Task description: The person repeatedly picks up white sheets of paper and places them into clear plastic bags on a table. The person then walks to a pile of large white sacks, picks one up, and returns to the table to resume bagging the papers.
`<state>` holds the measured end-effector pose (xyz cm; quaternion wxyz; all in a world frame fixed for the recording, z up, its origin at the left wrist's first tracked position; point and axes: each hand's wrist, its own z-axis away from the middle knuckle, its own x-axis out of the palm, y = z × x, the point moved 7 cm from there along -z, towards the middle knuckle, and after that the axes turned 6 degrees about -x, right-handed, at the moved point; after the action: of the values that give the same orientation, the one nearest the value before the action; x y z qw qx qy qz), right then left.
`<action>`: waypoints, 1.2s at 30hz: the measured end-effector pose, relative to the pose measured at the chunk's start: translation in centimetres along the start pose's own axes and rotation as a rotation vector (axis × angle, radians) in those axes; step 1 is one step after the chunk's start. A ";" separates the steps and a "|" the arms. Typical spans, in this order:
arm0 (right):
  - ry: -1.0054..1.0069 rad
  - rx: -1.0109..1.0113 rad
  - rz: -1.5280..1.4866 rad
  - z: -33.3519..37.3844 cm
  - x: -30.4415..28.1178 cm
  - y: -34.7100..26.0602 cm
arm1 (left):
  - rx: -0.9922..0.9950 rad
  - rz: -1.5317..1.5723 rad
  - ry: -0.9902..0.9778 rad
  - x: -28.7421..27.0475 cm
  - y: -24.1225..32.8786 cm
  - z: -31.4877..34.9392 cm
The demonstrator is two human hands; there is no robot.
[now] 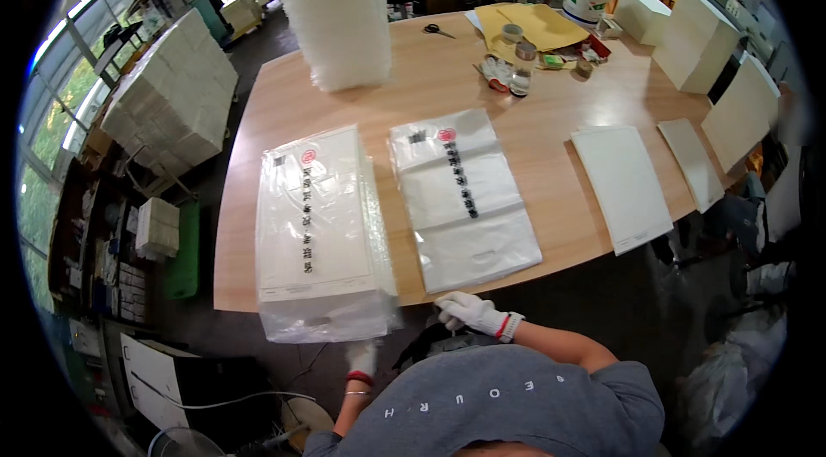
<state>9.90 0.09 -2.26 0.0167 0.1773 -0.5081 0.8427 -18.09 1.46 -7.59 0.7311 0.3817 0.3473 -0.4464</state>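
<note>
On the left of the table lies a stack of paper sheets in a clear plastic bag (pixel 320 216), with red and black print. Its lower end hangs over the near edge. My left hand (pixel 362 357), in a white glove, is just below that end; motion blurs the fingers, and whether it touches the bag cannot be told. To the right lies a pile of flat plastic bags (pixel 465 199) with similar print and a cut-out handle. My right hand (pixel 469 311), also gloved, is by the table edge below this pile, fingers loosely bent and apart, with nothing visible in them.
A tall stack of translucent plastic sheeting (pixel 335 18) stands at the far left of the table (pixel 413 70). Scissors (pixel 439 30), a glass jar (pixel 521 70) and yellow paper (pixel 542 27) lie farther back. Paper stacks (pixel 621 186) line the right; white bundles (pixel 176 83) stand left.
</note>
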 end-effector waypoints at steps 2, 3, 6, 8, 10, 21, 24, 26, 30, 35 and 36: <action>0.173 0.005 0.065 3.1 -3.3 -0.5 | 0.420 0.222 -0.230 2.1 9.9 2.3; 0.234 0.002 0.021 4.1 -4.8 0.3 | 0.724 0.405 -0.237 2.8 14.3 3.2; 0.373 0.033 -0.069 6.6 -8.3 1.4 | 0.912 0.390 0.152 0.3 24.9 4.1; 0.404 0.024 -0.141 7.7 -9.8 2.4 | 0.902 0.241 0.368 -0.8 30.2 4.0; 0.453 0.006 -0.112 9.3 -10.3 0.8 | 0.900 0.049 0.443 -1.4 33.7 3.0; 0.288 -0.505 -0.114 -1.5 -12.1 -7.8 | 0.926 0.387 -0.035 -1.7 36.1 -2.3; 0.517 -0.235 -0.026 -4.8 -16.2 -6.4 | 0.705 0.974 -0.197 -2.1 35.6 -6.1; 0.616 -0.154 0.772 -3.0 -19.2 -7.7 | 0.522 1.400 -0.323 -3.2 34.3 -9.3; 0.893 -0.768 1.266 2.4 -16.8 -11.0 | 0.433 1.358 -0.465 -6.1 36.9 -10.1; 0.548 -0.771 0.725 -3.3 -10.7 -17.0 | 0.643 1.065 -0.474 -9.1 41.1 -4.8; 0.612 -0.741 0.957 -4.0 -10.5 -16.7 | 0.696 1.029 -0.410 -10.9 42.0 -3.5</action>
<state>22.11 13.18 6.94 -0.1554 -0.3313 -0.7582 0.5397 15.90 21.71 10.45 0.7364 0.6207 -0.1911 -0.1896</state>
